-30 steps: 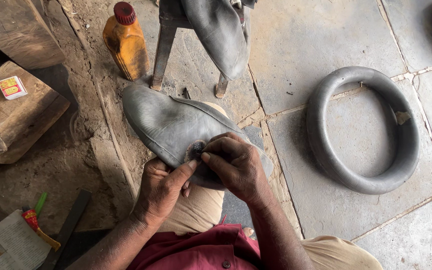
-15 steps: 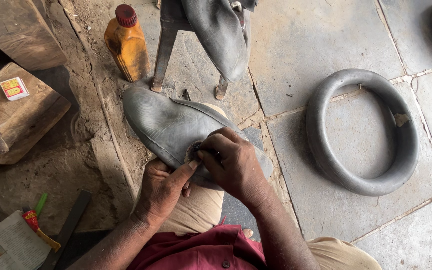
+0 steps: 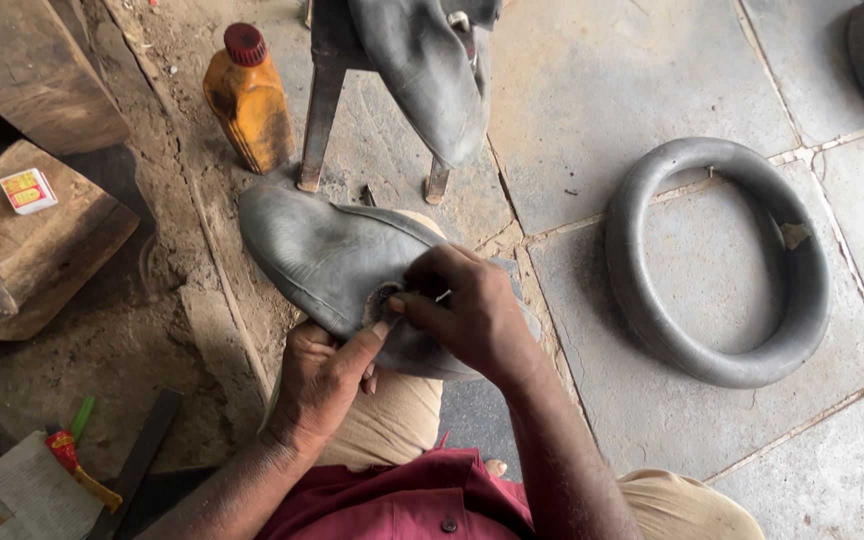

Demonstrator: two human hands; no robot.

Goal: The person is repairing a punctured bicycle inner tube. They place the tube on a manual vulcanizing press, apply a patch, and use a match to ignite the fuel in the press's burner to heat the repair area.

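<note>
A: Since the frame half a second back, the right hand (image 3: 467,310) has slid a touch toward the tube's middle; the left hand (image 3: 327,375) hasn't shifted.

B: Grip?

A: Head view: right fingertips pinched narrow on a small roughened patch spot (image 3: 384,300) on the flat grey inner tube (image 3: 327,255). Left thumb presses the tube's near edge, fingers curled under, holding it. The tube lies across the person's knee.

B: Containers?

A: One orange plastic bottle (image 3: 249,100), red cap on, standing upright on the dirt beside a metal stand leg (image 3: 318,120). Contents can't be told. Small box (image 3: 28,190) on a wooden block (image 3: 52,235).

B: Surface, room?

A: Grey stone-slab floor (image 3: 592,110) on the right, packed dirt on the left. An inflated inner tube (image 3: 717,262) lies flat on the slabs, well apart. Another tube (image 3: 422,70) hangs draped over the stand.
</note>
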